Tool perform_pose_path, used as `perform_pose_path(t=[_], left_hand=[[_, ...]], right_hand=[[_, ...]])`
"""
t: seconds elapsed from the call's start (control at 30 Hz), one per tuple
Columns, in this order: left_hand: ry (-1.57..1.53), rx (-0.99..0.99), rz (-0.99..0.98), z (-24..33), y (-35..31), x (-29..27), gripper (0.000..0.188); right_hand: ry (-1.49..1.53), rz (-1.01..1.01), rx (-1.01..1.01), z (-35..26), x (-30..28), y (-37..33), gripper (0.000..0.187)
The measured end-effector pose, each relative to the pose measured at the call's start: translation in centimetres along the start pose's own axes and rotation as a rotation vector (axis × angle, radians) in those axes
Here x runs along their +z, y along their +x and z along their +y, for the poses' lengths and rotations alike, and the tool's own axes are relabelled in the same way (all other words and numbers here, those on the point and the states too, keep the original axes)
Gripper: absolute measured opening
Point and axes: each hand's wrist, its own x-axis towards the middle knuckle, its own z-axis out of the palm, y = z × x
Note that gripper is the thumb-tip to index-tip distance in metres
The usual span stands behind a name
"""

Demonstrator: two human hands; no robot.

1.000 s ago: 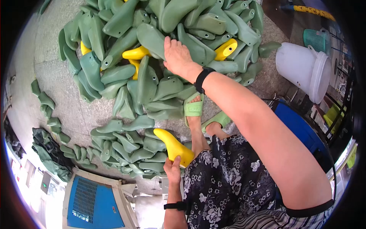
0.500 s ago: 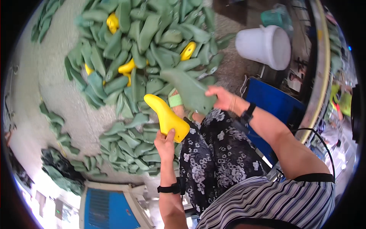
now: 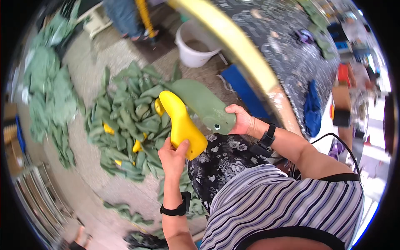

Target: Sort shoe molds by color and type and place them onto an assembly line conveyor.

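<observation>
My left hand (image 3: 173, 157) grips a yellow shoe last (image 3: 182, 125) near its heel end, thumb on its side; the narrow toe points up and away. In my right hand (image 3: 243, 120) is a larger green shoe last (image 3: 202, 102), held by the heel end, where a round metal-rimmed hole shows. The two lasts lie side by side over my lap, the yellow one partly overlapping the green one in view. Beyond them on the floor is a pile of green shoe lasts (image 3: 125, 108) with a few yellow ones (image 3: 109, 128) among them.
A white bucket (image 3: 196, 48) stands beyond the pile, near a blue panel (image 3: 246, 89). To the right runs a worktable's yellow edge (image 3: 233, 31), with a dark blue cloth (image 3: 312, 110) on its top. More green pieces (image 3: 50, 79) lie far left. A person's legs (image 3: 123, 18) show at the back.
My view has swung to the right and up, bringing the worktable in. Both hands keep hold of their lasts, and the yellow and green lasts are now closer together.
</observation>
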Motion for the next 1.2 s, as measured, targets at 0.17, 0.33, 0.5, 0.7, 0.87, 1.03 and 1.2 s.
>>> perform_pose_path(t=[0.17, 0.33, 0.5, 0.7, 0.87, 1.03, 1.2], left_hand=[[0.267, 0.237, -0.168, 5.5, -0.8, 11.3, 0.028], [0.612, 0.513, -0.424, 9.2, 0.1, 25.3, 0.031], [0.567, 0.653, -0.461, 11.1, 2.0, 40.4, 0.029], [0.328, 0.861, -0.493, 8.7, 1.5, 42.1, 0.025], [0.114, 0.664, -0.345, -0.9, 2.8, 28.6, 0.029], [0.618, 0.265, 0.028, -16.1, 3.7, 8.5, 0.031], [0.685, 0.007, 0.239, -29.8, 4.4, -8.2, 0.031]], right_hand=[[0.119, 0.071, -0.233, -2.2, -3.6, -12.7, 0.055], [0.319, -0.087, -0.498, -5.0, -9.1, -21.7, 0.060], [0.332, 0.079, -0.684, -9.3, -13.3, -24.9, 0.064], [-0.021, 0.318, -0.648, -9.6, -14.1, -25.2, 0.055], [-0.256, 0.395, -0.528, -5.8, -9.5, -20.2, 0.040], [-0.737, 0.320, -0.123, 0.8, -3.6, -7.2, 0.029], [-1.967, 0.044, -0.011, 7.2, -7.9, 8.9, 0.023]])
